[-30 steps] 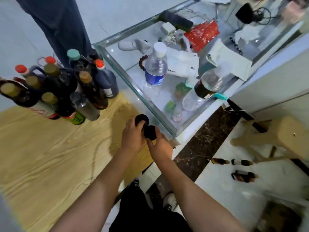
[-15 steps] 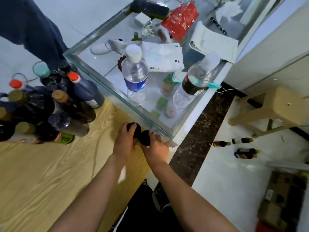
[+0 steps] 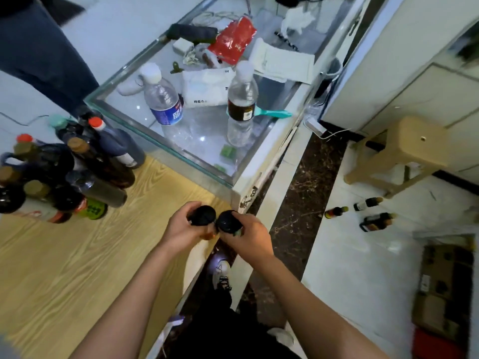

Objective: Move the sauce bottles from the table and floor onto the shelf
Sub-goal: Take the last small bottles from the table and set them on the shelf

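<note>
Head view: wood-grain table [image 3: 64,268] is being occupied at its far left by clustered sauce bottles [image 3: 64,172]. Over its near edge, one black-capped bottle [image 3: 203,216] is being gripped by the left hand [image 3: 181,229], another black-capped bottle [image 3: 228,222] by the right hand [image 3: 248,237]. Three small bottles [image 3: 363,212] are lying on the floor beside a stool [image 3: 404,149].

A wood-grain counter [image 3: 64,268] is set against a glass display case [image 3: 166,151]. A beige plastic stool [image 3: 404,149] is seen on the white tiled floor [image 3: 363,255], beside a dark marble strip [image 3: 308,193].
</note>
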### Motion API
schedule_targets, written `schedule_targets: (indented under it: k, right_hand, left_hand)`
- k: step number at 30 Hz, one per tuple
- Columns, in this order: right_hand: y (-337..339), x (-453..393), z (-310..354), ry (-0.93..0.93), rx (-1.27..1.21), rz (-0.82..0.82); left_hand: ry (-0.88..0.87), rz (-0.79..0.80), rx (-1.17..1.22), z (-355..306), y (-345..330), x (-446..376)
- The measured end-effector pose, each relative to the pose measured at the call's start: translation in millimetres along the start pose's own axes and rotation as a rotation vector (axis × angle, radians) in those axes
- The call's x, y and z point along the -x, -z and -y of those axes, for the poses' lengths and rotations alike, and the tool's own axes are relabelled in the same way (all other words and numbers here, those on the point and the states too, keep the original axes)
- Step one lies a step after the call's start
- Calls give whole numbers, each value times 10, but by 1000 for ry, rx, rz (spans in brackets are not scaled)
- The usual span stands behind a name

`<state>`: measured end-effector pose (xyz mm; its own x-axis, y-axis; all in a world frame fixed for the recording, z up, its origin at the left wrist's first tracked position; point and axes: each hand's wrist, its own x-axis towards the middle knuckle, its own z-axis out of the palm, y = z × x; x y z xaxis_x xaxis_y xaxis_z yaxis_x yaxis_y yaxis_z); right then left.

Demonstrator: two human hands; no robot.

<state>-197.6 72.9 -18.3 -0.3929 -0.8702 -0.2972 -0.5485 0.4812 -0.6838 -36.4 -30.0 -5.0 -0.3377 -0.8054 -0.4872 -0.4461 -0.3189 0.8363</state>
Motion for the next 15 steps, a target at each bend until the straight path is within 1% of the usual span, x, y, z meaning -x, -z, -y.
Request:
schedule_targets:
  k: [2, 5, 7, 9, 12, 15]
  right_hand:
    - [313, 241, -128, -6, -91, -51]
    - [778, 616, -386, -17, -209, -143]
    - [1092, 881, -592, -12, -278, -222]
    - [1399, 1153, -783, -2, -317, -305]
    - [1884, 1532, -1066, 43, -294, -493]
    - [2434, 1987, -1380, -21, -357, -607]
  left_hand:
    - [-10, 41, 3, -125, -161, 180]
    - [-32, 102, 91, -370, -511, 466]
    - [-52, 170, 117, -557, -827, 661]
    - [-85, 239, 120, -768, -1183, 829]
    - [-173, 346, 129, -1124, -1790, 1100]
    - [-275, 452, 115, -1521, -2481, 1451]
